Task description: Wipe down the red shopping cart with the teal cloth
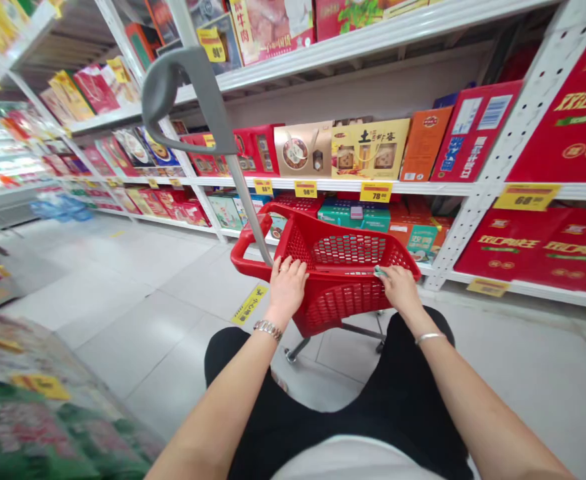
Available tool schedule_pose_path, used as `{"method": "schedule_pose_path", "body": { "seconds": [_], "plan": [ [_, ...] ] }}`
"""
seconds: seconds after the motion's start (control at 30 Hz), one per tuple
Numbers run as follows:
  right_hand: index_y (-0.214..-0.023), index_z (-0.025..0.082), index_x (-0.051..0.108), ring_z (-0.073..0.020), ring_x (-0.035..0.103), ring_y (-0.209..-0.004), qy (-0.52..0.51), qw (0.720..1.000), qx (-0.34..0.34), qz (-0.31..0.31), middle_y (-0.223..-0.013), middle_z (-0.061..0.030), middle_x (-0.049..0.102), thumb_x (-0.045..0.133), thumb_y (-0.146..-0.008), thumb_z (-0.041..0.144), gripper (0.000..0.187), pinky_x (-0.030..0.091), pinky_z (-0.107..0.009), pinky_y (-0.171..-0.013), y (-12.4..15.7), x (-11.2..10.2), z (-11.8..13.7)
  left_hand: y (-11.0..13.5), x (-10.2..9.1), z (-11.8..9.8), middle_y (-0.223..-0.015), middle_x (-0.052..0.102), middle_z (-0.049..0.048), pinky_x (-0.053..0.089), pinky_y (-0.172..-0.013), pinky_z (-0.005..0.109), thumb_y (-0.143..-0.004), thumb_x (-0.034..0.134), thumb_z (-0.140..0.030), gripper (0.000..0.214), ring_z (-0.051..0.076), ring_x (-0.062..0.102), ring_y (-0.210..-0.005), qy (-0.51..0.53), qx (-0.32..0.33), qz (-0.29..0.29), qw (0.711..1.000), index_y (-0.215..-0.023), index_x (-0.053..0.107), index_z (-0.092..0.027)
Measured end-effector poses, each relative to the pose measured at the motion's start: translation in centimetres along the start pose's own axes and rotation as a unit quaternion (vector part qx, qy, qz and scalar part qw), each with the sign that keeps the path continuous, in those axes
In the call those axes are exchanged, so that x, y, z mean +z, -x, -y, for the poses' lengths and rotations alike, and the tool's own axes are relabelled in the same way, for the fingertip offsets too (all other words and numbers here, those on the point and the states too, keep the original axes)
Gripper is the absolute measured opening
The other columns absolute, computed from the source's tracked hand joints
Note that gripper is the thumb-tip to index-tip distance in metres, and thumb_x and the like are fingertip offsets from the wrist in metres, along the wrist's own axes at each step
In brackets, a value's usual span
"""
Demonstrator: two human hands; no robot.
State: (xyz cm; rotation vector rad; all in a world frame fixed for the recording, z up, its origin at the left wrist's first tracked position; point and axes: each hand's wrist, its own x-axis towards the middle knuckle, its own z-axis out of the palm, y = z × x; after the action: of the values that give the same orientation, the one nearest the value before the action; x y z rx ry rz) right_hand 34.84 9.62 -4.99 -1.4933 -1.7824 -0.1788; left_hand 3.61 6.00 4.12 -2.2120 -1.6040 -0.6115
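A red plastic shopping cart basket [345,303] with perforated walls stands in front of my knees on a wheeled metal frame. The fingers of my left hand [289,287] curl over its near rim, close to the pole. At the right end of the same rim is my right hand [401,291], closed on a small pale green cloth [380,271] that touches the rim. Most of the cloth is hidden under the fingers. The cart's grey handle [217,107] rises on a metal pole at the upper left.
White shelves [333,185] with boxed goods and yellow price tags run behind the cart. Large red boxes [563,127] fill the right side. Green packages [20,427] are stacked at the lower left, blurred. A yellow floor sticker [249,305] lies on the tiles.
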Motion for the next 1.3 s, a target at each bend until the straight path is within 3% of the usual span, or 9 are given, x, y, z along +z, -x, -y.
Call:
{"method": "schedule_pose_path", "body": {
  "seconds": [0.23, 0.3, 0.4, 0.57, 0.67, 0.8, 1.07, 1.13, 1.3],
  "plan": [
    [-0.123, 0.022, 0.068, -0.024, 0.06, -0.103, -0.117, 0.986, -0.113, 0.046, -0.112, -0.0113, 0.069, 0.048, -0.099, 0.023, 0.032, 0.047, -0.04, -0.094, -0.3, 1.1, 13.9, 2.4, 0.1, -3.0, -0.132, 0.07, 0.0053, 0.032, -0.118, 0.05, -0.098, 0.037, -0.017, 0.044, 0.025, 0.059, -0.126, 0.018, -0.006, -0.024, 1.0, -0.129, 0.066, -0.026],
    [-0.127, 0.023, 0.066, -0.0236, 0.06, -0.106, -0.125, 0.982, -0.131, 0.049, -0.118, -0.0115, 0.068, 0.048, -0.1, 0.023, 0.033, 0.047, -0.04, -0.096, 0.1, 1.1, 15.9, 3.2, 0.1, -2.8, -0.134, 0.068, 0.0057, 0.03, -0.12, 0.05, -0.098, 0.036, -0.017, 0.046, 0.025, 0.057, -0.129, 0.016, 0.009, -0.03, 0.999, -0.135, 0.063, -0.026],
    [-0.125, 0.025, 0.068, -0.0235, 0.061, -0.108, -0.105, 0.984, -0.127, 0.061, -0.121, -0.01, 0.068, 0.051, -0.099, 0.023, 0.031, 0.049, -0.039, -0.094, 0.7, 0.4, 14.5, 4.2, 0.0, -1.9, -0.14, 0.065, 0.0061, 0.027, -0.122, 0.049, -0.098, 0.037, -0.019, 0.049, 0.025, 0.055, -0.132, 0.009, 0.031, -0.032, 0.999, -0.143, 0.055, -0.027],
    [-0.113, 0.023, 0.072, -0.0229, 0.064, -0.102, -0.043, 0.997, -0.05, 0.048, -0.111, -0.0099, 0.071, 0.051, -0.1, 0.023, 0.025, 0.051, -0.041, -0.094, 0.6, -1.7, 7.0, 4.9, -0.4, -0.9, -0.138, 0.066, 0.0064, 0.027, -0.122, 0.048, -0.099, 0.04, -0.024, 0.049, 0.025, 0.056, -0.13, 0.019, 0.045, -0.026, 0.998, -0.146, 0.052, -0.028],
    [-0.12, 0.02, 0.066, -0.0215, 0.064, -0.104, -0.027, 0.998, -0.028, 0.048, -0.121, -0.0097, 0.066, 0.057, -0.1, 0.033, 0.025, 0.055, -0.042, -0.093, -0.3, -3.2, 4.7, 4.9, -0.5, -1.3, -0.134, 0.068, 0.0078, 0.028, -0.121, 0.047, -0.1, 0.038, -0.027, 0.046, 0.025, 0.058, -0.128, 0.025, 0.023, -0.04, 0.999, -0.141, 0.058, -0.025],
    [-0.129, 0.019, 0.059, -0.0226, 0.063, -0.11, -0.023, 0.998, -0.034, 0.052, -0.131, -0.0094, 0.06, 0.062, -0.098, 0.04, 0.037, 0.056, -0.044, -0.092, -1.1, -3.3, 6.5, 5.1, -0.3, -2.1, -0.132, 0.069, 0.01, 0.026, -0.121, 0.049, -0.099, 0.038, -0.028, 0.045, 0.027, 0.059, -0.125, 0.038, -0.003, -0.053, 0.998, -0.138, 0.061, -0.023],
    [-0.121, 0.025, 0.069, -0.022, 0.061, -0.104, -0.123, 0.984, -0.095, 0.084, -0.113, -0.0079, 0.07, 0.047, -0.101, 0.024, 0.029, 0.048, -0.039, -0.094, 1.1, 1.2, 16.5, 6.3, -0.3, -2.4, -0.139, 0.064, 0.0106, 0.025, -0.122, 0.05, -0.097, 0.041, -0.024, 0.051, 0.027, 0.057, -0.129, 0.018, 0.007, -0.053, 0.998, -0.147, 0.051, -0.022],
    [-0.119, 0.025, 0.07, -0.023, 0.061, -0.104, -0.151, 0.98, -0.101, 0.083, -0.112, -0.0084, 0.071, 0.047, -0.099, 0.024, 0.03, 0.047, -0.039, -0.093, 0.9, 1.4, 15.6, 6.4, -0.6, -2.4, -0.144, 0.06, 0.0102, 0.026, -0.122, 0.048, -0.098, 0.041, -0.025, 0.052, 0.026, 0.055, -0.132, 0.009, 0.027, -0.037, 0.999, -0.15, 0.047, -0.021],
    [-0.099, 0.021, 0.075, -0.025, 0.062, -0.098, -0.123, 0.991, -0.022, 0.054, -0.102, -0.0106, 0.074, 0.048, -0.095, 0.022, 0.028, 0.046, -0.042, -0.091, -1.5, 0.8, 7.9, 6.6, -0.6, -2.9, -0.152, 0.052, 0.0096, 0.025, -0.123, 0.046, -0.099, 0.038, -0.024, 0.055, 0.025, 0.047, -0.141, -0.01, 0.047, -0.007, 0.999, -0.154, 0.04, -0.018]
  ]
}}
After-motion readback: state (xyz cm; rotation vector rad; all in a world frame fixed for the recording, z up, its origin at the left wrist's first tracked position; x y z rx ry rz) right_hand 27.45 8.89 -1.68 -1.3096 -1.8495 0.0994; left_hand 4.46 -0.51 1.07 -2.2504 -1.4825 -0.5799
